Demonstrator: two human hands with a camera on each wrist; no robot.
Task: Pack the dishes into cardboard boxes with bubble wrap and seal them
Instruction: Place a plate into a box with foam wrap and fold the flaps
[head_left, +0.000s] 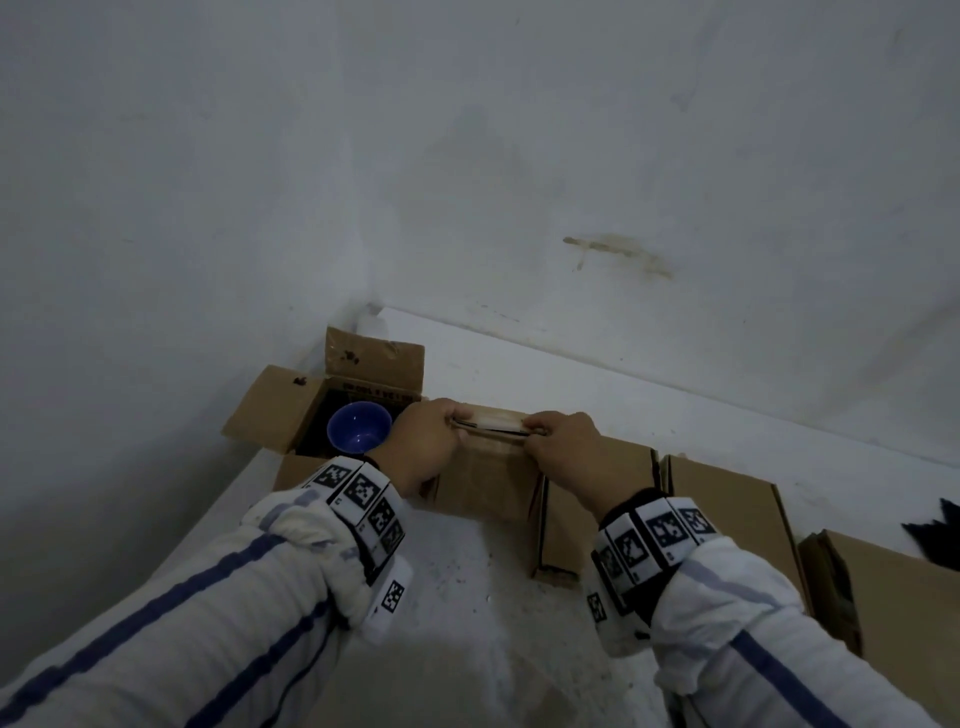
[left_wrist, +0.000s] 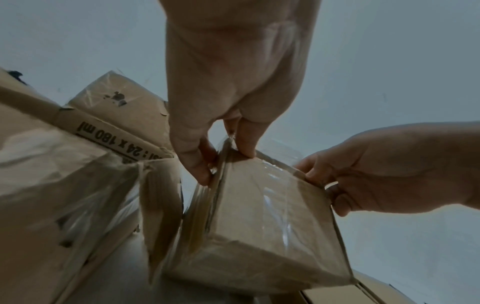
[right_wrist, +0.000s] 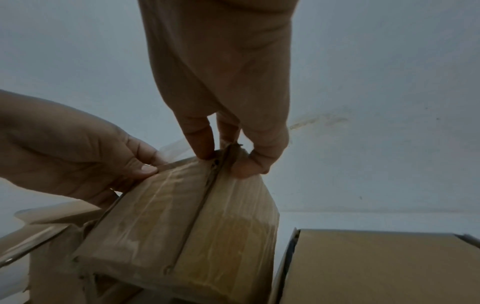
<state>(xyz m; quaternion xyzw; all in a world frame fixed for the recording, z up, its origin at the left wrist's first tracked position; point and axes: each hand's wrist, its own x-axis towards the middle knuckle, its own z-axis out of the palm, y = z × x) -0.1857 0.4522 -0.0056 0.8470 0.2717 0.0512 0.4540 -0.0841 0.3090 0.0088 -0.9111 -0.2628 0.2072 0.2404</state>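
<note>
Taped carton (head_left: 488, 478) — I pinch its top edge with left hand (head_left: 422, 447) and right hand (head_left: 566, 449) — still sealed, I judge; opening remains.

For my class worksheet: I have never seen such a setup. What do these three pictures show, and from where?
No machine: a person works with bare hands. The wide picture comes from a head camera; the other two come from cameras on each wrist, aimed at what is being held. The left hand and right hand each pinch the top edge of a taped cardboard box. Beside it on the white surface stands an open box holding a blue bowl; more closed boxes lie to its right.
</note>
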